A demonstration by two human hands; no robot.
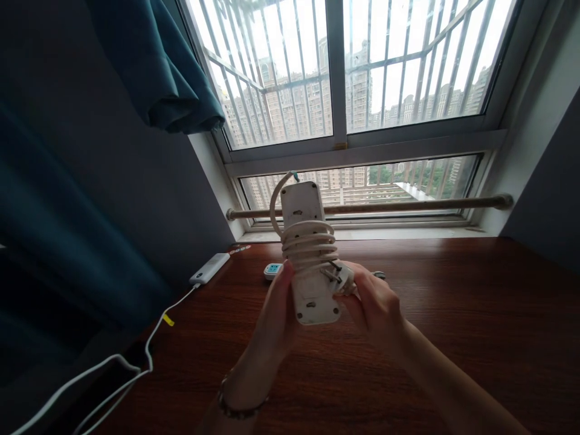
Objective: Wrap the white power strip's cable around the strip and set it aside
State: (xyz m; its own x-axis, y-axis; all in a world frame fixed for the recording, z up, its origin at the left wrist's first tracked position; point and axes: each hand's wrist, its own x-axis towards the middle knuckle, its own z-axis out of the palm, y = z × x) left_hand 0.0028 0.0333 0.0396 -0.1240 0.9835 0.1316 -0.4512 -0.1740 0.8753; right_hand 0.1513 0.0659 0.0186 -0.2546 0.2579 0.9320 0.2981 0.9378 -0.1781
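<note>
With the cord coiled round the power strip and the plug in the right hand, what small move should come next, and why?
Probably tuck the plug under the coils. The white cord is already looped several times round the white plastic power strip, the left hand steadies the strip, and the right hand pinches the plug loose beside the wraps.

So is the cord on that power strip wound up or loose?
Wound up: the cord loops several times around the power strip, with its plug pinched in the right hand.

A home room (high up): wooden desk (pixel 453 314), teal curtain (pixel 158 72), barred window (pixel 344 72) facing apartment towers.
</note>
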